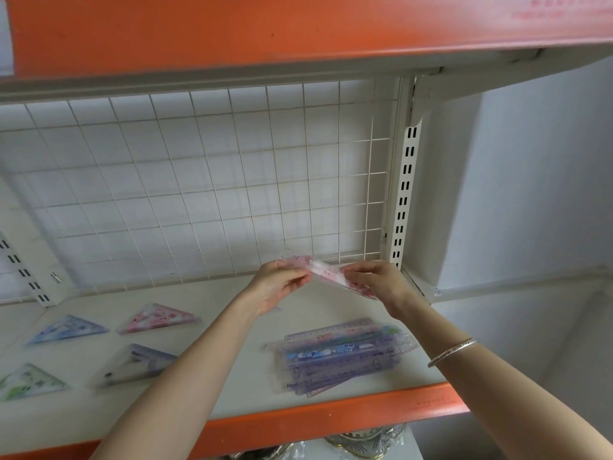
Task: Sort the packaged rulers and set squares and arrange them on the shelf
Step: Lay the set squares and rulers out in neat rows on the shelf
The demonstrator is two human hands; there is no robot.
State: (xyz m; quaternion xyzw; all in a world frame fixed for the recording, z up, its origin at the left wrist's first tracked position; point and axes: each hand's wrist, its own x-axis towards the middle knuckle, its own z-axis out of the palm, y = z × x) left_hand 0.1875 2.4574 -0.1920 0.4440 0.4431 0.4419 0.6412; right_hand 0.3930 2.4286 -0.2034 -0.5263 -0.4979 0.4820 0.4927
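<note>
A pink packaged ruler (323,267) is held in the air above the back of the shelf (252,386), near the wire grid. My left hand (275,287) pinches its left part and my right hand (378,282) pinches its right part. Below my right arm a pile of several packaged rulers (338,355), purple and blue, lies on the shelf. On the left of the shelf lie packaged set squares: a pink one (159,318), a blue one (68,330), a purple one (136,365) and a green one (30,381).
A white wire grid (199,180) forms the back of the bay, with a slotted upright (403,194) at its right. An orange-fronted shelf (265,28) hangs close overhead. Glossy packaged goods (365,439) show on the level below.
</note>
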